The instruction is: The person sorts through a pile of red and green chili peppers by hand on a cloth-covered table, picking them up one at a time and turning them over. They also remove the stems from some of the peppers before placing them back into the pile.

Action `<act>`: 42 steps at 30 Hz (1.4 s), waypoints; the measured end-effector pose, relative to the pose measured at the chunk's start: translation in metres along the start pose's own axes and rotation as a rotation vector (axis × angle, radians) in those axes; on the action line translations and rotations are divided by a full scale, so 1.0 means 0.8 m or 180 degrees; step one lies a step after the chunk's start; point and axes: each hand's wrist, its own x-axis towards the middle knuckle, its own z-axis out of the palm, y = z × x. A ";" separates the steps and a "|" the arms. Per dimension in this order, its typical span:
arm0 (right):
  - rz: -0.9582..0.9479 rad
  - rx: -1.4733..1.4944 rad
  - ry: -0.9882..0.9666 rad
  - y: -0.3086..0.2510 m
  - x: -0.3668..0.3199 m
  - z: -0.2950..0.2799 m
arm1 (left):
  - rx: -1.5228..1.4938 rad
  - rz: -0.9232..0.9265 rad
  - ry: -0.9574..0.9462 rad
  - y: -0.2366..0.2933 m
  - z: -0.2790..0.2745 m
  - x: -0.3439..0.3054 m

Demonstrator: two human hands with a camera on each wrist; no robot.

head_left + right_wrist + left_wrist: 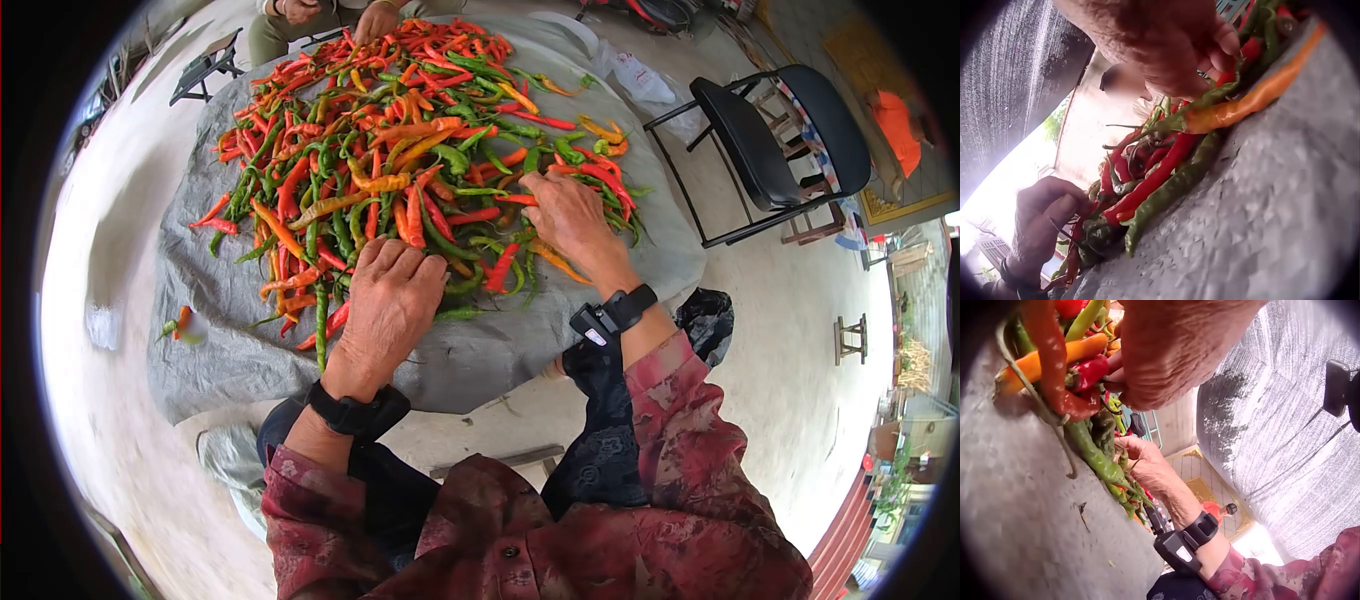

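A broad heap of red, green and orange peppers [380,185] lies on a grey sheet [470,365]. The left hand [395,295] is at the heap's near edge, fingers curled down; in the left wrist view its fingertips pinch the stem end of a small red pepper [1090,372]. Farther right, the right hand [578,222] reaches in, its thumb and fingers closed at a pepper among the others. An orange pepper with a green stem [1235,115] lies beneath the right hand [1154,47] in the right wrist view. The fingertips are partly hidden.
Another person's hands [378,22] are at the heap's far edge. A black folding chair [745,145] stands to the right, a dark stool [208,68] at the far left. One small pepper piece [183,322] lies apart on the sheet's left side.
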 end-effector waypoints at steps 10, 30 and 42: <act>0.0339 0.0045 -0.0161 0.005 0.018 -0.014 | -0.0025 0.0046 -0.0069 -0.004 -0.003 -0.007; 0.1453 0.0969 0.0591 0.115 -0.007 -0.045 | 0.0052 0.0117 -0.0324 0.004 0.010 0.000; 0.1725 0.1416 0.0559 0.105 -0.011 -0.050 | 0.0130 0.0134 -0.0338 0.000 0.013 -0.003</act>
